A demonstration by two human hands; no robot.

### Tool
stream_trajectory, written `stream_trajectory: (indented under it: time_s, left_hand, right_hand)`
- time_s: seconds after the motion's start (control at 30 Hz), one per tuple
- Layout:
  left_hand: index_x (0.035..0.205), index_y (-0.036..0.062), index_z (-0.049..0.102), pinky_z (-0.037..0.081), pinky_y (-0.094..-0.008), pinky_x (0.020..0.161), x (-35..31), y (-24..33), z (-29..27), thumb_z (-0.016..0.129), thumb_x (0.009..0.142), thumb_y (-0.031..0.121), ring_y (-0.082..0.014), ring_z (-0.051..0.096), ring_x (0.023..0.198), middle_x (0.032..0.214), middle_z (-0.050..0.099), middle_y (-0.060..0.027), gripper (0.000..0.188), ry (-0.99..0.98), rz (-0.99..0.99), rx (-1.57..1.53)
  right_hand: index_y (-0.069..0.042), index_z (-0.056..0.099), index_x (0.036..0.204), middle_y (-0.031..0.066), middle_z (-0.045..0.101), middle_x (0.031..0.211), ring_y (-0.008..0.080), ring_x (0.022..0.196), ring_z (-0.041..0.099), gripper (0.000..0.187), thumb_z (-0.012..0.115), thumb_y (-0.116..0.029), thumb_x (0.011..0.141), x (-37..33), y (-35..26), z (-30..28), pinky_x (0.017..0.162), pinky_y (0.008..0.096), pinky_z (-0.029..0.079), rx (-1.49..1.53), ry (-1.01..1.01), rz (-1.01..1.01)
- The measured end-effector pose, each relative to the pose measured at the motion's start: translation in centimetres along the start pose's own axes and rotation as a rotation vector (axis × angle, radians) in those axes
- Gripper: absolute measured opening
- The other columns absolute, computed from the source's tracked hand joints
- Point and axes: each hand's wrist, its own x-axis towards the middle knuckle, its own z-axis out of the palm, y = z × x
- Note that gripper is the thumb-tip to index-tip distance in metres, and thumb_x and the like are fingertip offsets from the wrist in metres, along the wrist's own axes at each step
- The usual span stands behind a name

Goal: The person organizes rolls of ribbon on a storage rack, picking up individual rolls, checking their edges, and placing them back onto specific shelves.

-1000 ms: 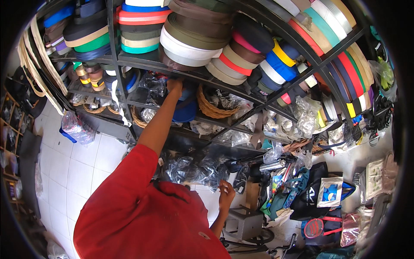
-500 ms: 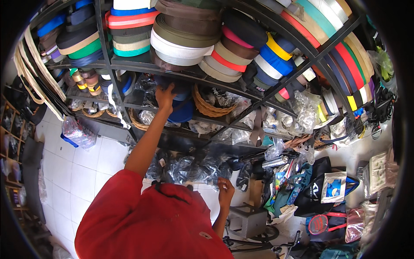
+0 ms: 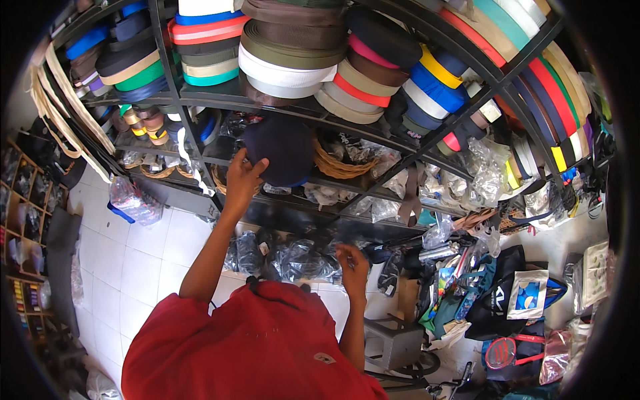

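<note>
My left hand (image 3: 245, 179) grips the near edge of a dark navy roll (image 3: 283, 152) of webbing, its thumb and fingers on the rim. The roll is tilted, with its flat round side toward me, and juts out from a middle compartment of the black rack (image 3: 233, 100). A sliver of blue shows beneath it. My right hand (image 3: 355, 267) hangs in front of my body, apart from the rack. Its fingers are loosely bent, and nothing shows in them.
Stacked webbing rolls (image 3: 290, 57) in many colours fill the shelf above. A wicker basket (image 3: 340, 167) stands right of the navy roll. Plastic-wrapped goods (image 3: 303, 260) lie low by the rack. Bags (image 3: 497, 293) and a grey stool (image 3: 393, 343) are at the right.
My left hand has drawn the navy roll out of the shelf compartment toward me and tipped it. My right hand has risen a little.
</note>
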Motion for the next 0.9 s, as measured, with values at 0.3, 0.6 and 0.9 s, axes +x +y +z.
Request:
stream_trajectory:
  time_s: [0.3,0.6,0.9]
  left_hand:
    - [0.122,-0.0056,0.055,0.046,-0.0280,0.067,-1.8,2.0,-2.9,0.070,0.091,0.022,-0.0107,0.058,0.075,0.088,0.068,-0.0101,0.044,-0.329,0.141,0.436]
    - [0.125,-0.0032,0.057,0.048,-0.0316,0.076,-5.8,7.0,-2.3,0.068,0.092,0.018,-0.0156,0.061,0.083,0.094,0.068,-0.0127,0.041,-0.664,0.133,0.553]
    - [0.120,-0.0024,0.061,0.051,-0.0344,0.077,-7.2,9.3,-1.9,0.068,0.089,0.013,-0.0238,0.068,0.085,0.096,0.069,-0.0166,0.035,-0.620,0.192,0.620]
  right_hand:
    - [-0.005,0.068,0.114,0.0114,0.065,0.113,0.0225,0.104,0.063,0.021,0.065,-0.013,0.095,6.6,-10.5,2.3,0.090,0.0328,0.048,0.023,-0.061,-0.485]
    - [-0.009,0.064,0.125,0.0098,0.063,0.127,0.0280,0.123,0.055,0.037,0.063,-0.030,0.095,11.5,-16.7,3.9,0.113,0.0445,0.026,-0.030,-0.350,-0.726]
    - [-0.006,0.073,0.109,0.0046,0.069,0.099,0.0161,0.096,0.062,0.029,0.074,-0.025,0.087,12.9,-16.3,1.8,0.092,0.0321,0.044,0.090,-0.633,-0.488]
